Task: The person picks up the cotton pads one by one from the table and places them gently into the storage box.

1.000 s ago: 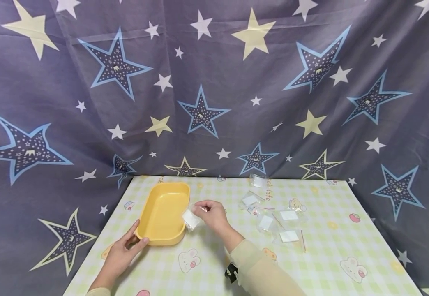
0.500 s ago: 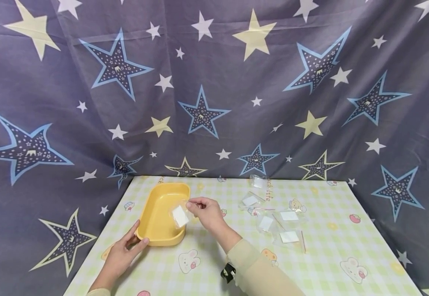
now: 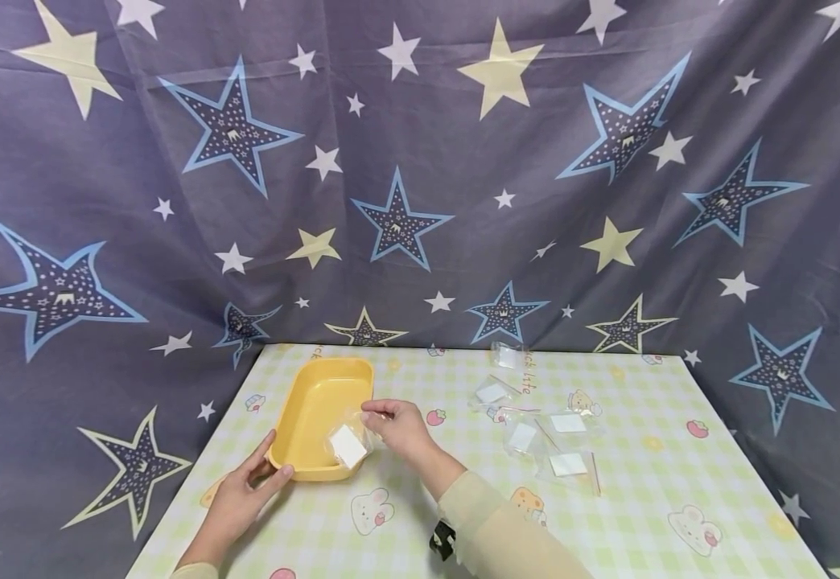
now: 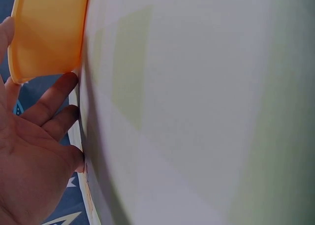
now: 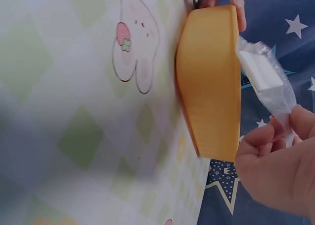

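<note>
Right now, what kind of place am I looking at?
Probably a makeshift home recording setup: a star-printed curtain hangs as backdrop behind a table with a cartoon checked cloth, where a yellow tray and small plastic bags are laid out.

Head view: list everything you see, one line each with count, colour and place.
tray: one, yellow, left part of the table.
held bag: one, clear with a white pad, over the tray's near right corner.
loose bags: about five, clear with white pads, right of centre on the table.
tablecloth: one, green-and-white check with cartoon animals, covers the table.
backdrop: one, purple-grey cloth with stars, behind the table.
left hand: one, its thumb on the tray's near left corner.
right hand: one, pinches the held bag by its top edge.
</note>
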{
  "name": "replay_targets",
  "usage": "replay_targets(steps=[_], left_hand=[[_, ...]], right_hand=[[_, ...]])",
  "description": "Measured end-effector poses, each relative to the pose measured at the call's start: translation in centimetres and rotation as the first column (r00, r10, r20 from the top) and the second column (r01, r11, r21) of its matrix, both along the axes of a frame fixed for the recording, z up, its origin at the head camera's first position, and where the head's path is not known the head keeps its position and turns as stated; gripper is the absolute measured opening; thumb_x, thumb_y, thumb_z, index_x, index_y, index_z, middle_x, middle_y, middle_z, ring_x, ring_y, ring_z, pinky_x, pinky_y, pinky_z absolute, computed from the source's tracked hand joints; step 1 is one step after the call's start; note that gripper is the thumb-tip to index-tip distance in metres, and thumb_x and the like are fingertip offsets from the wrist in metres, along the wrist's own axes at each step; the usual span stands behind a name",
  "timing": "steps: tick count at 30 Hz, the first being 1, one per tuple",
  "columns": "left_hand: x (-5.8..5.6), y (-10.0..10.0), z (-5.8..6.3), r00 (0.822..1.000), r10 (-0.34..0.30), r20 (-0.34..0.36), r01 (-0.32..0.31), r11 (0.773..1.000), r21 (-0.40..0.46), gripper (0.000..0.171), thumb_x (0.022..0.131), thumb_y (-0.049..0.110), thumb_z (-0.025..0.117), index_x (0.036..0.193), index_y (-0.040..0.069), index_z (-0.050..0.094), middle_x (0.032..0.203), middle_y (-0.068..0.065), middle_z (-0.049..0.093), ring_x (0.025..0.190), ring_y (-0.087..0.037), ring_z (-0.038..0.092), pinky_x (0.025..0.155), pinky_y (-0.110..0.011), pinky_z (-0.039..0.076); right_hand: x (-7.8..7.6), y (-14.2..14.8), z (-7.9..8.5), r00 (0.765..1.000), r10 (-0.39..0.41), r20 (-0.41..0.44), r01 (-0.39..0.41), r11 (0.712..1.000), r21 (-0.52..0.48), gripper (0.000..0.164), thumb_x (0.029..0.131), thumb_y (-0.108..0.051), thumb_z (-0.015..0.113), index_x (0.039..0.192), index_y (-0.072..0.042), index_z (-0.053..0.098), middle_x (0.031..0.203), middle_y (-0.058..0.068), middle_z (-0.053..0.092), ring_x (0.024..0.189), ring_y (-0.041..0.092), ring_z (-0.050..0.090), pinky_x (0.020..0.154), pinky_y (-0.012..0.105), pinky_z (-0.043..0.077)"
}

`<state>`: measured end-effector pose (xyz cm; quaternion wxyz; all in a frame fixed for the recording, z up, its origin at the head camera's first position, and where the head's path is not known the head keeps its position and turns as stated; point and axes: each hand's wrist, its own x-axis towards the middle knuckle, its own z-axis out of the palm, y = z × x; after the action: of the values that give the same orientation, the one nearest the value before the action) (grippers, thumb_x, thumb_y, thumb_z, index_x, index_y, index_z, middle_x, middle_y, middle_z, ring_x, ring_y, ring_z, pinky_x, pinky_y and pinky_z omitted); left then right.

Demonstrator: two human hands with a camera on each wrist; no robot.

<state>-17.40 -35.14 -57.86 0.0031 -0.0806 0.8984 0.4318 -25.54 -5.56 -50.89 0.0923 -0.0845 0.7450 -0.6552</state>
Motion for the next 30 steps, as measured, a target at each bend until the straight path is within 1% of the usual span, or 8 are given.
replay_targets(steps=[2, 5, 11, 18, 24, 30], left_hand=[[0.0, 0.0, 0.0, 1.000, 0.001, -0.004, -0.001, 1.000, 0.004, 0.089, 0.099, 0.061, 0.070, 0.171, 0.036, 0.025, 0.151, -0.018, 0.064, 0.143, -0.037, 0.060, 0.121, -0.058, 0.043], [0.0, 0.1, 0.0, 1.000, 0.003, -0.006, -0.003, 1.000, 0.005, 0.089, 0.099, 0.061, 0.070, 0.171, 0.036, 0.025, 0.150, -0.017, 0.065, 0.143, -0.036, 0.060, 0.122, -0.057, 0.043], [0.0, 0.2, 0.0, 1.000, 0.015, -0.013, -0.015, 1.000, 0.000, 0.089, 0.098, 0.060, 0.071, 0.171, 0.035, 0.027, 0.148, -0.017, 0.067, 0.142, -0.034, 0.060, 0.123, -0.056, 0.041], [-0.1, 0.1, -0.2, 1.000, 0.015, -0.018, -0.016, 1.000, -0.012, 0.089, 0.098, 0.060, 0.071, 0.171, 0.034, 0.027, 0.146, -0.016, 0.068, 0.141, -0.034, 0.062, 0.123, -0.056, 0.042], [-0.2, 0.1, -0.2, 1.000, 0.017, -0.008, -0.017, 1.000, -0.014, 0.089, 0.098, 0.062, 0.071, 0.171, 0.035, 0.027, 0.146, -0.015, 0.068, 0.142, -0.034, 0.062, 0.122, -0.055, 0.043], [-0.2, 0.1, -0.3, 1.000, 0.012, -0.014, -0.012, 1.000, -0.014, 0.088, 0.099, 0.060, 0.071, 0.171, 0.034, 0.027, 0.148, -0.016, 0.067, 0.142, -0.033, 0.061, 0.122, -0.055, 0.043]], right_hand=[[0.1, 0.0, -0.1, 1.000, 0.002, 0.005, -0.002, 1.000, 0.002, 0.025, 0.101, -0.015, 0.074, 0.122, -0.003, 0.079, 0.127, 0.013, 0.077, 0.119, 0.024, 0.072, 0.103, 0.038, 0.060], [0.2, -0.2, -0.1, 1.000, 0.006, 0.019, -0.006, 1.000, -0.004, 0.026, 0.101, -0.015, 0.074, 0.123, -0.003, 0.079, 0.129, 0.013, 0.077, 0.123, 0.027, 0.071, 0.106, 0.041, 0.059], [0.3, -0.6, 0.0, 0.999, 0.003, 0.049, -0.002, 1.000, -0.025, 0.026, 0.101, -0.014, 0.074, 0.125, -0.004, 0.078, 0.132, 0.013, 0.075, 0.121, 0.024, 0.072, 0.104, 0.038, 0.060], [0.3, -1.1, -0.3, 0.997, 0.028, 0.072, -0.024, 0.998, -0.059, 0.029, 0.103, -0.011, 0.070, 0.131, -0.005, 0.076, 0.135, 0.013, 0.074, 0.114, 0.014, 0.072, 0.100, 0.029, 0.061], [0.3, -1.4, -0.7, 0.993, 0.084, 0.083, -0.075, 0.992, -0.098, 0.035, 0.105, -0.011, 0.067, 0.139, -0.005, 0.071, 0.141, 0.012, 0.071, 0.121, 0.014, 0.069, 0.103, 0.028, 0.059], [0.5, -1.7, -0.8, 0.982, 0.158, 0.105, -0.140, 0.977, -0.163, 0.044, 0.105, -0.010, 0.065, 0.148, -0.002, 0.062, 0.143, 0.013, 0.070, 0.132, 0.021, 0.065, 0.109, 0.027, 0.056]])
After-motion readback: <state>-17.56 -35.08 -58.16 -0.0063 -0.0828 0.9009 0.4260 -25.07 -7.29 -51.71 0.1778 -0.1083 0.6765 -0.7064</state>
